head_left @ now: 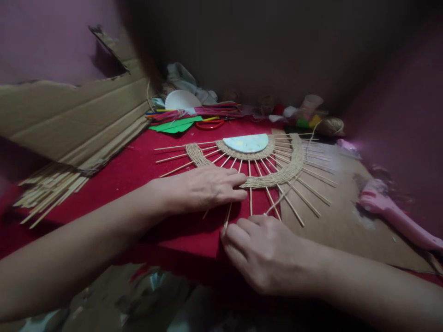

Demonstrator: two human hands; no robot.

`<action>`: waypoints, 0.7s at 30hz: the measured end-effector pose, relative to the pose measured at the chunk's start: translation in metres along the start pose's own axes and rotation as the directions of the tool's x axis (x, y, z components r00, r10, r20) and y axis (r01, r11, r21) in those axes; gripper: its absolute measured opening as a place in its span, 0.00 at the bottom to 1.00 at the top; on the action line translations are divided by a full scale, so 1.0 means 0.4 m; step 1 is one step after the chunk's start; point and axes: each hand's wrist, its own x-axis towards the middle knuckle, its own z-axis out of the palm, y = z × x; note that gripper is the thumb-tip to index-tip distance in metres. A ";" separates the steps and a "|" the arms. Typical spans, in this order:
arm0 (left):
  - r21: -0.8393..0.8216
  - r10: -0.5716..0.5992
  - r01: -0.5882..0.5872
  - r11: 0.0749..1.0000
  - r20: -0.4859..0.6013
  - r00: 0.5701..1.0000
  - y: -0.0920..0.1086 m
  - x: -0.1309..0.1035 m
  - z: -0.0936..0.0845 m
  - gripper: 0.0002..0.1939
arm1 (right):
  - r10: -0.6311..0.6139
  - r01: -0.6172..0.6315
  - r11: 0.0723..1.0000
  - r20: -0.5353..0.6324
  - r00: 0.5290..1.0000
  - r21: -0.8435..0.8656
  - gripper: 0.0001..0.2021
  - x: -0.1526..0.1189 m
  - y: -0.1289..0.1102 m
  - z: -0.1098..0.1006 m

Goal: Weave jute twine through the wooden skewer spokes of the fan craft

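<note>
A half-round fan of thin wooden sticks (pixel 313 206) lies flat, its centre a pale blue half disc (pixel 246 143) edged with woven twine. A second twine band (pixel 273 179) curves across the sticks. My left hand (pixel 211 186) lies over the band's left-middle part, its fingers closed on the weave and sticks; part of the band is hidden beneath it. Below the fan's front edge, my right hand (pixel 263 251) is a loose fist around the loose twine (pixel 285 196), which runs up to the band. A stick's end meets its fingertips.
Red cloth (pixel 138 184) and a cardboard sheet (pixel 342 230) lie under the fan. A bundle of sticks (pixel 51 191) and propped cardboard (pixel 69 115) stand left. Behind are red-handled scissors (pixel 211 124), green paper (pixel 176 124) and a twine ball (pixel 330 126). A pink tool (pixel 394 210) lies right.
</note>
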 end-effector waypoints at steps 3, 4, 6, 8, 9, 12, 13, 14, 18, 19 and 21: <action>0.044 0.016 -0.015 0.999 -0.015 1.000 0.004 -0.004 0.005 0.10 | -0.011 0.011 1.000 0.000 1.000 0.007 0.10 -0.001 -0.008 -0.005; 0.038 0.017 -0.015 0.999 -0.033 0.999 0.004 -0.005 0.007 0.10 | -0.007 0.007 1.000 0.009 1.000 0.016 0.10 -0.002 -0.010 -0.006; 0.011 0.013 -0.012 1.000 -0.071 0.997 0.003 -0.006 0.009 0.10 | -0.003 0.002 1.000 0.026 1.000 0.027 0.10 -0.006 -0.013 -0.008; -0.013 0.001 -0.002 1.000 -0.082 0.997 0.002 -0.007 0.010 0.10 | 0.003 -0.005 0.999 0.040 0.999 0.043 0.10 -0.011 -0.012 -0.009; -0.023 -0.006 0.004 1.000 -0.080 0.997 0.001 -0.007 0.010 0.10 | 0.008 -0.011 0.998 0.046 0.999 0.056 0.11 -0.014 -0.010 -0.011; -0.088 -0.052 0.047 0.995 -0.051 0.997 -0.002 -0.007 0.010 0.10 | 0.085 -0.086 0.993 0.013 0.996 0.086 0.11 -0.025 0.013 -0.022; -0.115 -0.073 0.067 0.991 -0.046 0.996 -0.004 -0.006 0.010 0.10 | 0.127 -0.125 0.988 -0.019 0.992 0.090 0.11 -0.029 0.026 -0.029; -0.142 -0.093 0.086 0.986 -0.044 0.995 -0.007 -0.006 0.012 0.09 | 0.177 -0.172 0.981 -0.052 0.983 0.092 0.10 -0.034 0.041 -0.037; -0.220 -0.164 0.142 0.965 -0.085 0.983 -0.020 -0.007 0.024 0.08 | 0.456 -0.442 0.888 -0.123 0.881 0.124 0.09 -0.056 0.119 -0.077; -0.236 -0.181 0.156 0.959 -0.089 0.979 -0.023 -0.007 0.027 0.08 | 0.523 -0.505 0.850 -0.121 0.844 0.147 0.08 -0.061 0.139 -0.084; -0.263 -0.225 0.194 0.945 -0.092 0.970 -0.025 -0.008 0.031 0.06 | 0.633 -0.614 0.767 -0.063 0.772 0.188 0.07 -0.070 0.174 -0.090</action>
